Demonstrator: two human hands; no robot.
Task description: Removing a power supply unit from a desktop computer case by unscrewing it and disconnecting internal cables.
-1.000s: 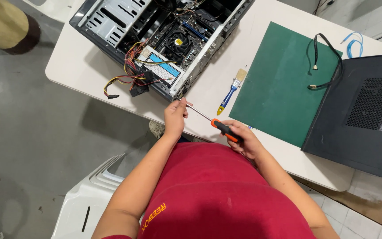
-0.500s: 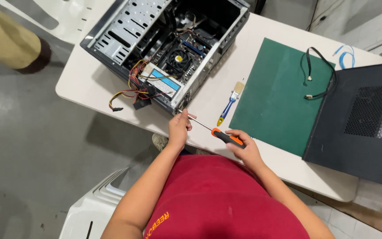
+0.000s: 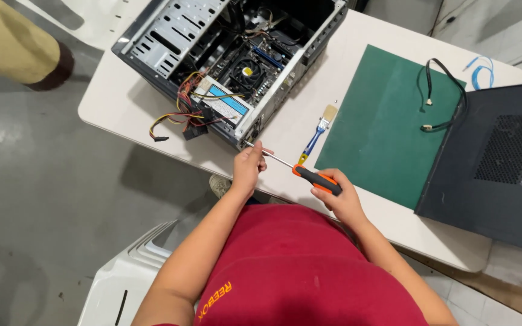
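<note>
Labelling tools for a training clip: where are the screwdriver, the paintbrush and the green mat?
screwdriver [image 3: 316, 178]: head view, on its orange-and-black handle.
paintbrush [image 3: 313, 142]: head view, on its blue handle.
green mat [image 3: 376, 127]: head view, on a bare middle part.

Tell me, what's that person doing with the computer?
A person in a red shirt holds a screwdriver against the corner of an opened computer case. The right hand grips its orange handle; the left hand steadies the shaft near the tip. A small brush lies beside a green mat.
</note>
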